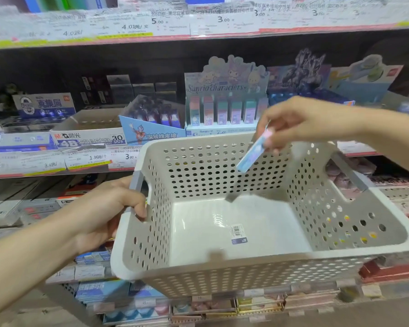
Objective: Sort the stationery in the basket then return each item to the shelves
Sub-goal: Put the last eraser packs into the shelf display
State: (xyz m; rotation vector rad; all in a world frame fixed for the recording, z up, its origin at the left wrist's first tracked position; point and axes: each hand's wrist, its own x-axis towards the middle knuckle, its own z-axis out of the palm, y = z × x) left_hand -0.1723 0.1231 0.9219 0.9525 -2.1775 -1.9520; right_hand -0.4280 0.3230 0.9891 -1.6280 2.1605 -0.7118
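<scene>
Both forearms are bare, sleeveless in view, and each grip [109, 208] [300, 121] is ungloved.

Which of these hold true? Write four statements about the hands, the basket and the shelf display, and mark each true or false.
1. The left hand grips the basket by its side handle. True.
2. The right hand is empty. False: it pinches a small pastel eraser pack above the basket.
3. The basket is full of stationery. False: only a barcode sticker shows on its floor.
4. A Sanrio Characters display box stands on the shelf behind the basket. True.
</scene>
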